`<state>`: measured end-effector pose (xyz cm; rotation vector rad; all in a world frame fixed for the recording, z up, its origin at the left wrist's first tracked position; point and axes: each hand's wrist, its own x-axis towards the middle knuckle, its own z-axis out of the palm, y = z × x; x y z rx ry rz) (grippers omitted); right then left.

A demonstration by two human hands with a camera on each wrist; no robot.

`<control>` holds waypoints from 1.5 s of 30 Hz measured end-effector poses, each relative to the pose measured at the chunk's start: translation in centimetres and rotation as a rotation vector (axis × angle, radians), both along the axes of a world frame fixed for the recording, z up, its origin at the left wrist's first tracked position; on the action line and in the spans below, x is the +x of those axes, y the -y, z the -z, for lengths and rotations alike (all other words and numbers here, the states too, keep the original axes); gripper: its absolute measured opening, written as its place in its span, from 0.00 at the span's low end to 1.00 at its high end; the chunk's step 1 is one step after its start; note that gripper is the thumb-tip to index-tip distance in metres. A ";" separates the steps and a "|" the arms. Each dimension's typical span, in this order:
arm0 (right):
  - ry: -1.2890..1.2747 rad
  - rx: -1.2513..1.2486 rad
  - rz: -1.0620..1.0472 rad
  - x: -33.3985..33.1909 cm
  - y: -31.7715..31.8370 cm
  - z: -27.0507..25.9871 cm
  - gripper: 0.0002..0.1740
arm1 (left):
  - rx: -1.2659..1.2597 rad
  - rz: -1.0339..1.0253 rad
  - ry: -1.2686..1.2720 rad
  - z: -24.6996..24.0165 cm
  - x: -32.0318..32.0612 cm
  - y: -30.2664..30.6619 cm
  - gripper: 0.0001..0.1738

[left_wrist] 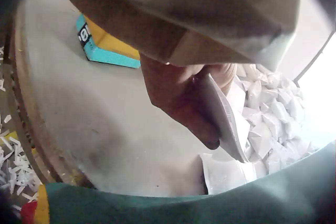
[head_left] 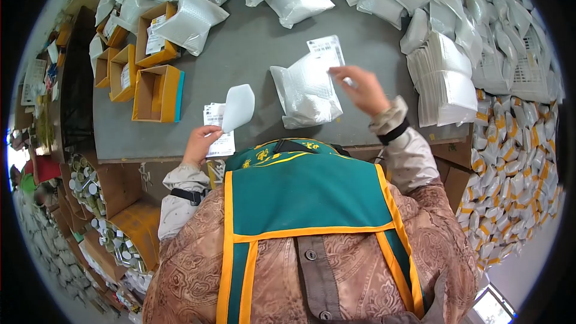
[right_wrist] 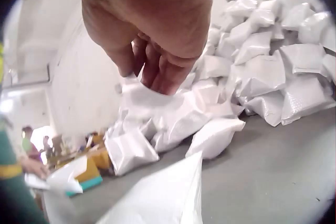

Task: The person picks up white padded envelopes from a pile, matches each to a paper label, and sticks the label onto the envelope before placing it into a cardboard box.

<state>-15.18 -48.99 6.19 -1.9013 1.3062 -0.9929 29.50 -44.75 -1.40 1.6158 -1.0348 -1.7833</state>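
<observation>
The left hand [head_left: 203, 142] pinches a small stack of white printed labels [head_left: 219, 144] near the table's front edge, with a blank white sheet [head_left: 239, 107] curling up from it. In the left wrist view the thumb and fingers of the left hand [left_wrist: 184, 95] hold the sheets [left_wrist: 227, 119]. One puffy white bubble mailer [head_left: 308, 93] lies on the table before the body. Over its upper right corner, the right hand [head_left: 363, 89] pinches a printed label [head_left: 326, 51]. In the right wrist view the right hand [right_wrist: 152, 29] has its fingertips on the label's edge [right_wrist: 147, 98].
Yellow open boxes [head_left: 157, 93] stand on the left of the grey table [head_left: 252, 42]. Filled white mailers [head_left: 300, 3] are heaped along the far side. A bundle of flat mailers [head_left: 442, 81] stands at the right, beside crates of mailers.
</observation>
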 end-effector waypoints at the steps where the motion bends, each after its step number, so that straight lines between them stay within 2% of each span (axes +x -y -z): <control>1: -0.098 -0.072 -0.057 0.8 -0.8 1.7 0.04 | 0.023 -0.036 -0.006 0.1 0.2 -0.4 0.11; 4: -0.314 -0.199 -0.190 2.8 -3.3 6.0 0.05 | 0.054 -0.101 -0.033 0.5 -0.1 -0.9 0.10; 8: -0.386 -0.121 -0.280 3.6 -4.7 5.6 0.10 | 0.023 -0.124 -0.058 0.2 -0.7 -0.7 0.09; 9: -0.370 -0.122 -0.227 3.8 -4.3 5.6 0.13 | 0.016 -0.127 -0.067 0.0 -0.6 -0.8 0.09; 12: -0.319 -0.120 -0.070 4.6 -1.5 6.9 0.21 | 0.007 -0.127 -0.078 -0.5 -0.4 -0.9 0.09; 13: -0.373 -0.076 -0.039 5.5 -0.7 8.5 0.34 | 0.005 -0.126 -0.079 -0.6 -0.3 -1.0 0.09; 16: -0.492 -0.094 0.000 8.8 -1.1 9.4 0.43 | 0.017 -0.125 -0.070 -0.1 0.1 -1.3 0.09; 17: -0.459 -0.062 -0.006 9.2 -0.9 10.0 0.49 | 0.018 -0.137 -0.065 0.0 0.2 -1.4 0.09; 20: -0.522 -0.029 -0.008 10.2 -0.7 9.9 0.47 | -0.022 -0.150 0.009 0.0 0.2 -1.3 0.08; 22: -0.558 0.000 -0.016 10.1 -0.1 9.4 0.46 | -0.028 -0.152 -0.046 -0.3 0.1 -0.8 0.09; 26: -0.419 0.141 0.242 6.1 1.3 10.8 0.47 | -0.076 -0.162 -0.063 -1.3 0.4 0.4 0.08; 28: -0.723 0.119 0.437 2.5 2.9 11.8 0.47 | -0.077 -0.167 -0.086 -1.5 0.6 1.1 0.08; 31: -1.017 0.134 0.693 0.2 7.4 8.8 0.45 | -0.050 -0.175 -0.158 -1.3 0.6 1.4 0.08; 32: -1.041 0.015 0.607 0.1 9.2 7.3 0.43 | -0.058 -0.170 -0.167 -1.5 0.6 1.6 0.08; 34: -0.872 -0.009 0.470 0.9 13.9 7.7 0.43 | -0.068 -0.173 -0.175 -1.6 0.4 2.1 0.08; 37: -0.681 0.124 0.430 2.7 20.1 9.1 0.46 | -0.085 -0.196 -0.165 -2.1 0.4 2.8 0.08; 40: -0.497 0.342 0.610 3.8 25.4 9.3 0.52 | -0.137 -0.215 -0.133 -2.9 0.0 3.3 0.07; 41: -0.445 0.444 0.692 4.1 26.9 9.5 0.58 | -0.159 -0.213 -0.111 -3.1 0.0 3.5 0.07; 42: -0.487 0.540 0.724 4.2 27.9 9.7 0.59 | -0.178 -0.211 -0.087 -3.3 0.0 3.7 0.07; 44: -0.583 0.553 0.564 4.1 28.8 11.8 0.60 | -0.184 -0.251 -0.090 -4.1 -0.1 3.8 0.09; 45: -0.488 0.537 0.587 4.2 28.6 12.2 0.58 | -0.177 -0.275 -0.112 -4.3 -0.2 3.9 0.09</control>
